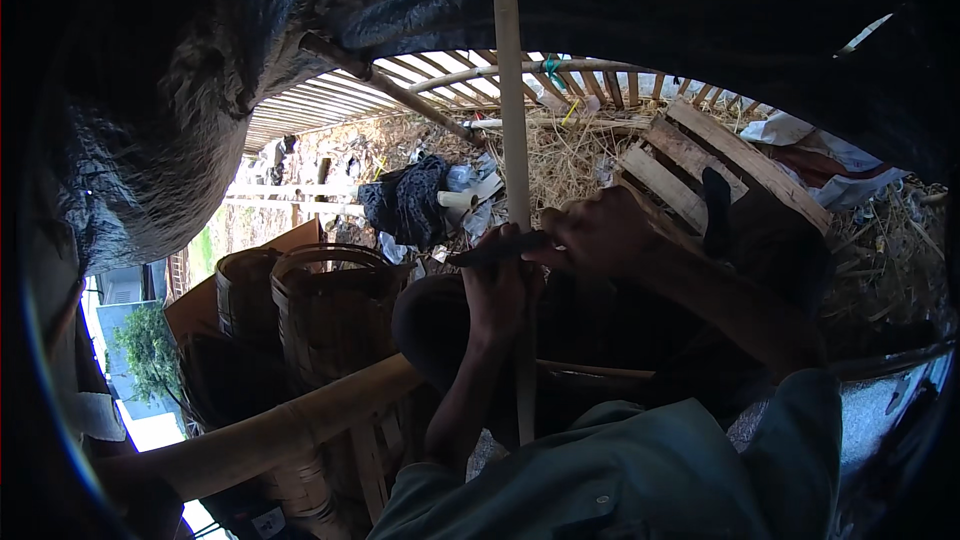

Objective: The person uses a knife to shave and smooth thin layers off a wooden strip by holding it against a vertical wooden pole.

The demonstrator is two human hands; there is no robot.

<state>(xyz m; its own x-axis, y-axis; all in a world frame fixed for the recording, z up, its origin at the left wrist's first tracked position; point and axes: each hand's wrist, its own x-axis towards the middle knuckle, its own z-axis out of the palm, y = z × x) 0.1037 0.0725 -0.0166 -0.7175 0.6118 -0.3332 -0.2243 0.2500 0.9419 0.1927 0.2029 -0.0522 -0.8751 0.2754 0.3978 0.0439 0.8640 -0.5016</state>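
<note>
A long pale bamboo strip (512, 120) runs upright through the middle of the view, from the top edge down past my lap. My left hand (495, 290) is closed around the strip at about its middle. My right hand (603, 230) is closed on a knife, its handle mostly hidden in my fingers. The dark knife blade (490, 251) points left and lies across the strip, right above my left hand. Deep shadow hides just where the blade's edge meets the strip.
Woven baskets (340, 290) stand at the left, behind a thick bamboo pole (300, 425). A wooden slat pallet (690, 170) lies on straw at the right. A black bundle (405, 202) sits ahead among scraps. Dark plastic sheeting (150, 110) hangs above and left; a slatted fence (440, 85) stands beyond.
</note>
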